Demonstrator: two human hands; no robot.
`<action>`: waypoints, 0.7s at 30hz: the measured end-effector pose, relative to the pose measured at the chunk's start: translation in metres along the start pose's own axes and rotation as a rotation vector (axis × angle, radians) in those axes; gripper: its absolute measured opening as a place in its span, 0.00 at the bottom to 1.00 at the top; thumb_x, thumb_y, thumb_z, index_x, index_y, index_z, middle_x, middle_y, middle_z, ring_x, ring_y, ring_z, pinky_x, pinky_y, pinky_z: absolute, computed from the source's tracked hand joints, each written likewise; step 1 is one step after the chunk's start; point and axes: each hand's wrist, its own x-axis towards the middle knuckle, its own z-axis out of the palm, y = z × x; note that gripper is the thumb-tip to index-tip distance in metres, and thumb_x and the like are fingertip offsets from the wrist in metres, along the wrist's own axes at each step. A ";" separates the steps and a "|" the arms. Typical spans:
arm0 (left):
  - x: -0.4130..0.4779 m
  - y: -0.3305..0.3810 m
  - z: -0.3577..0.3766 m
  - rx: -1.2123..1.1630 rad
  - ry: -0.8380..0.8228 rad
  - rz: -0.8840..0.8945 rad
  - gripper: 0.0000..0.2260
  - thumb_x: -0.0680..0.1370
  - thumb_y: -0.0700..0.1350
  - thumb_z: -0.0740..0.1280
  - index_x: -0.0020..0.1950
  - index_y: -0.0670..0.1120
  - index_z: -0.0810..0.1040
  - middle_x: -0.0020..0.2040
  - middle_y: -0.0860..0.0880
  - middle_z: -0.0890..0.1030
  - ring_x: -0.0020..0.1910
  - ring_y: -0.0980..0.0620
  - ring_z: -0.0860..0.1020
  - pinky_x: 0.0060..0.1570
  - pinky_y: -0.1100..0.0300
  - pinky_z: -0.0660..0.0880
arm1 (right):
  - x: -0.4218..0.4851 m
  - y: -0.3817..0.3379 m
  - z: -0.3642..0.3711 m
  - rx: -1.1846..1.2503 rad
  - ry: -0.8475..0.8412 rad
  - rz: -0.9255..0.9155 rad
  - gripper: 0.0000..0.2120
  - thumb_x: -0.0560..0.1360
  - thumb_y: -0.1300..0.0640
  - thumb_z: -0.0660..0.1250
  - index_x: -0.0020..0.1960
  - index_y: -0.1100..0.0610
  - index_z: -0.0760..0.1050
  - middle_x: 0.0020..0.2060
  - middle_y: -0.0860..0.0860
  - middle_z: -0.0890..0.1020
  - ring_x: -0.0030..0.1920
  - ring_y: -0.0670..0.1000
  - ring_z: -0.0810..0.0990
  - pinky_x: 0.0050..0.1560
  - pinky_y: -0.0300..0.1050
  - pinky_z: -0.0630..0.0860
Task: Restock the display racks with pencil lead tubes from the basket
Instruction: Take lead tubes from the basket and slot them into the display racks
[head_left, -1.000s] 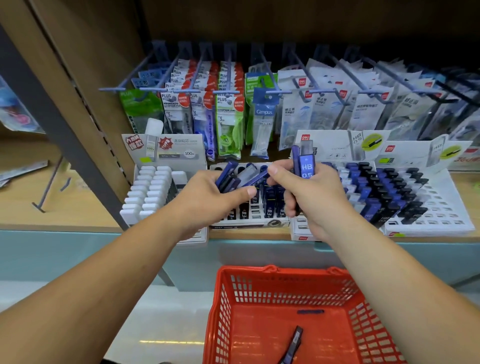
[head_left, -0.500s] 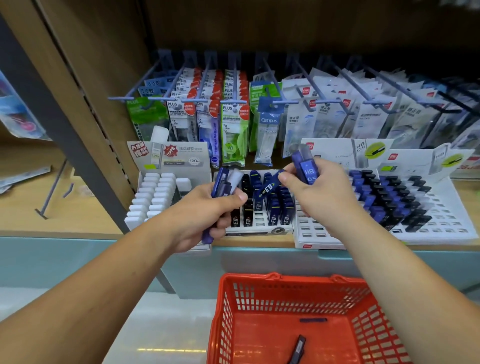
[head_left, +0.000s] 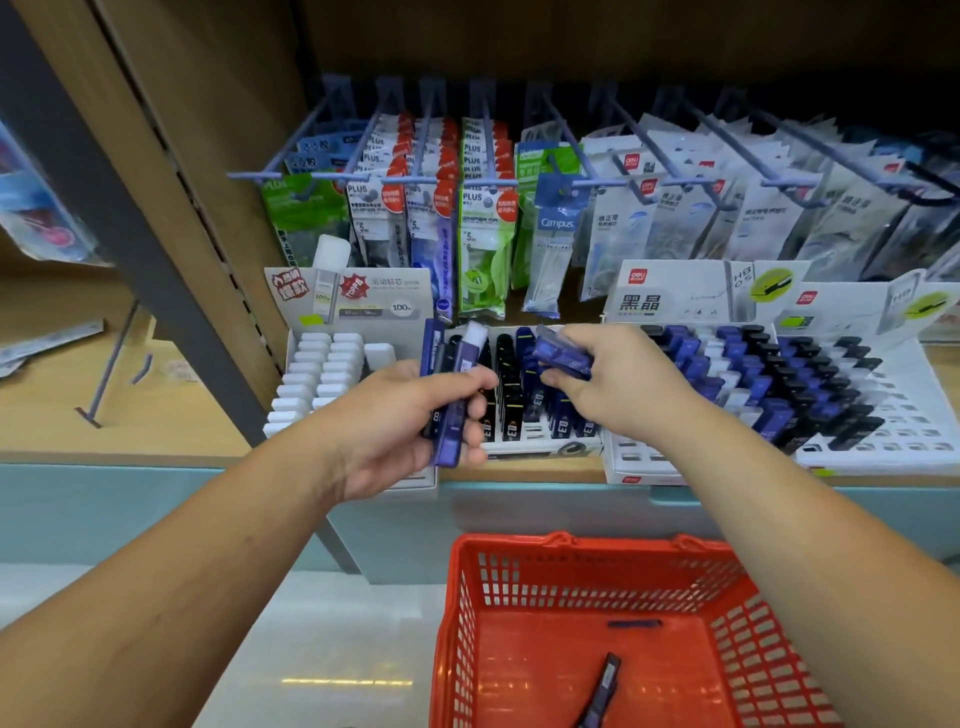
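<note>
Lighting bright and even, from overhead. Recess above the hanging packets (head_left: 769, 208) falls into deep shadow. Pale glare streak on the floor (head_left: 347, 681). Motion blur on the right hand (head_left: 623, 387) and the left-edge goods (head_left: 36, 208). Wide-angle bowing of the shelf upright (head_left: 156, 270); overall detail soft.

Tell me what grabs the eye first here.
Two hands meet mid-frame. The left hand holds a bundle of blue tubes, and the right hand pinches a single tube above the middle rack. At the bottom, a red basket has a stray tube lying in it.
</note>
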 end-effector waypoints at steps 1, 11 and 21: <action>-0.001 -0.001 0.000 0.048 -0.009 -0.016 0.10 0.83 0.47 0.67 0.59 0.42 0.81 0.38 0.46 0.77 0.35 0.48 0.78 0.38 0.51 0.81 | 0.000 -0.002 -0.001 -0.038 -0.007 -0.014 0.10 0.77 0.53 0.74 0.40 0.48 0.75 0.31 0.45 0.77 0.37 0.52 0.76 0.44 0.52 0.79; -0.004 -0.014 0.019 0.266 0.049 -0.013 0.18 0.84 0.49 0.65 0.69 0.40 0.73 0.36 0.46 0.80 0.35 0.49 0.80 0.23 0.59 0.73 | 0.000 -0.022 0.002 -0.334 -0.043 -0.059 0.09 0.76 0.54 0.71 0.41 0.50 0.72 0.44 0.49 0.72 0.45 0.55 0.74 0.38 0.47 0.68; -0.008 -0.026 0.044 0.392 -0.070 0.006 0.13 0.85 0.49 0.65 0.60 0.40 0.75 0.41 0.41 0.80 0.38 0.47 0.83 0.28 0.60 0.76 | -0.041 -0.019 -0.014 0.915 0.055 0.266 0.05 0.79 0.56 0.72 0.51 0.58 0.81 0.45 0.58 0.86 0.25 0.51 0.68 0.26 0.43 0.67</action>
